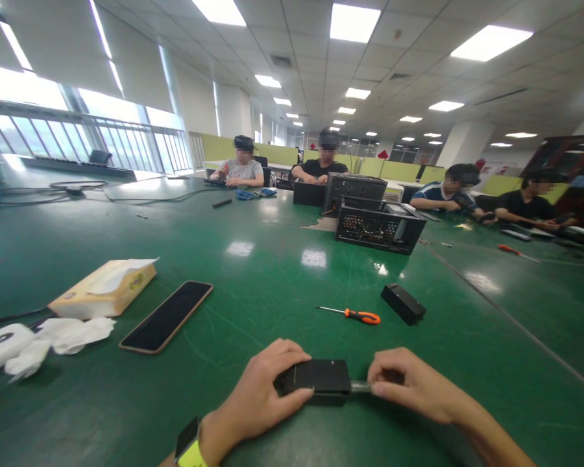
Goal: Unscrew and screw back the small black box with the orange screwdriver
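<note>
My left hand (267,389) is wrapped round the left end of a small black rectangular box (324,376), which is low over the green table top or resting on it. From the box's right end sticks out a thin, pale, translucent strip (360,386). Thumb and fingers of my right hand (409,383) pinch the strip's outer end. Beyond my right hand lies a second black box (403,303) of similar shape. An orange-handled screwdriver (363,317) rests to its left, with the shaft pointing left.
On the left lie a phone (168,318), a tissue pack (104,288), crumpled tissues (73,334) and a white device (2,347). Open black metal cases (379,227) stand farther back. Several people sit across the green table (253,279); another screwdriver (518,253) lies far right.
</note>
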The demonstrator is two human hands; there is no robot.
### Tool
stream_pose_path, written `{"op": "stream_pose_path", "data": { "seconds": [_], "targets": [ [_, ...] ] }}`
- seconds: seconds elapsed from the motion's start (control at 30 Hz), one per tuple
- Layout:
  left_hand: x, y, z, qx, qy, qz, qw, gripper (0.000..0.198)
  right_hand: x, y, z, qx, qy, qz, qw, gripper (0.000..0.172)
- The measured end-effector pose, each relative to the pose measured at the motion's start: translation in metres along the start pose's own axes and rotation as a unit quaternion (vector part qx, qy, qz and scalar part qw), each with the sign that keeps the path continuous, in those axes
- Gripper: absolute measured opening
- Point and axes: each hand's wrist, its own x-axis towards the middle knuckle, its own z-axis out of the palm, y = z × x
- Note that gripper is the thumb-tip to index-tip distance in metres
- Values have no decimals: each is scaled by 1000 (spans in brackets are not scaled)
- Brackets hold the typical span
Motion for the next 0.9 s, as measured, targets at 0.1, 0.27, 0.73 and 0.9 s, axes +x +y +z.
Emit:
{"op": "stream_pose_path", "data": {
  "seconds": [0.1,0.27,0.73,0.9],
  "targets": [
    [0,1,-1,-4,22,6,1000,29,6,6,7,-68,9,-7,998,13],
    [-1,3,-3,-3,51,30,998,30,7,13,5,-96,-8,5,995,8],
    [-1,-1,-1,4,3,-6,1000,37,15,11,17,-125,181,-56,974,33],
    [-1,2,-2,1,0,-6,1000,37,23,-13,50,-141,143,-80,976,64]
  ]
}}
